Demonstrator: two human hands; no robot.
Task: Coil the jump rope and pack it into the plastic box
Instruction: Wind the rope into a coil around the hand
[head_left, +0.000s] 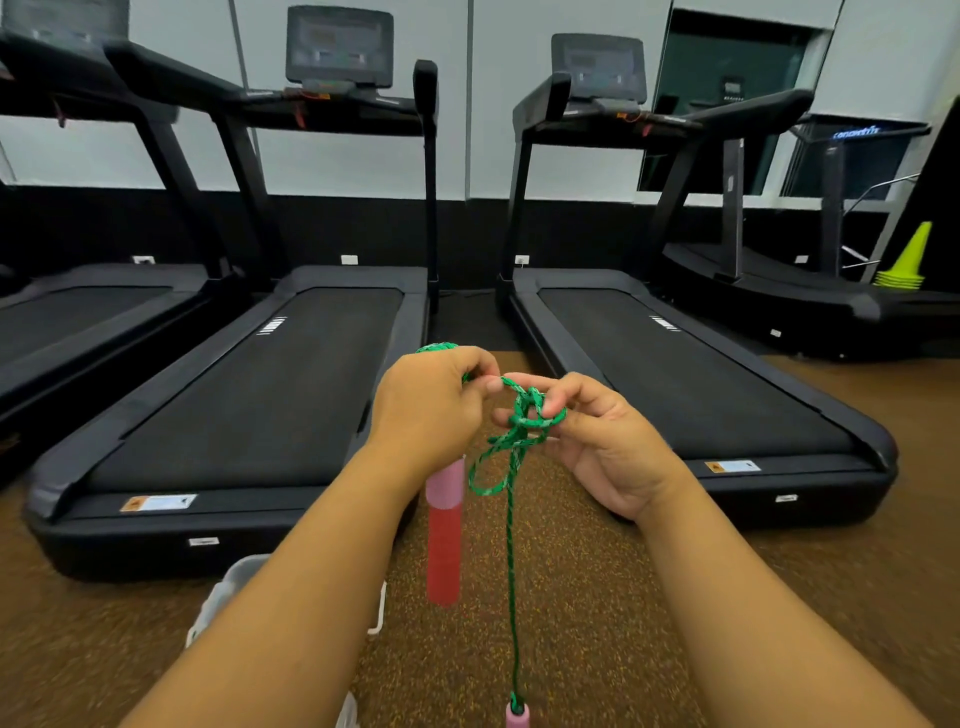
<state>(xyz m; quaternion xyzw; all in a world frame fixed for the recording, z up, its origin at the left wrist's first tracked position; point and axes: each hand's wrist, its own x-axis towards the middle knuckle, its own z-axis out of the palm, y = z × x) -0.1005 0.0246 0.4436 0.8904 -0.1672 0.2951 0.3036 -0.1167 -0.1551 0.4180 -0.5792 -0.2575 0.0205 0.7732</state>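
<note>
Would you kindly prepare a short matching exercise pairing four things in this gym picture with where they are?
Things:
1. green rope
2. red and pink handle
3. plastic box
4. yellow cones

Places:
A. stacked at far right
B. on the floor under the left forearm
C. hanging below the left hand
D. looped between both hands

Pairs: 1-D, 2-C, 3-B, 4-A

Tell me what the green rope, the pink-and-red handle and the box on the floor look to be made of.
Green rope: braided fibre cord, matte; its woven fleck pattern shows. Pink-and-red handle: likely foam or soft rubber sleeve, matte, without glare. Plastic box: translucent whitish plastic, smooth; the arm hides most of it, so this is tentative.
</note>
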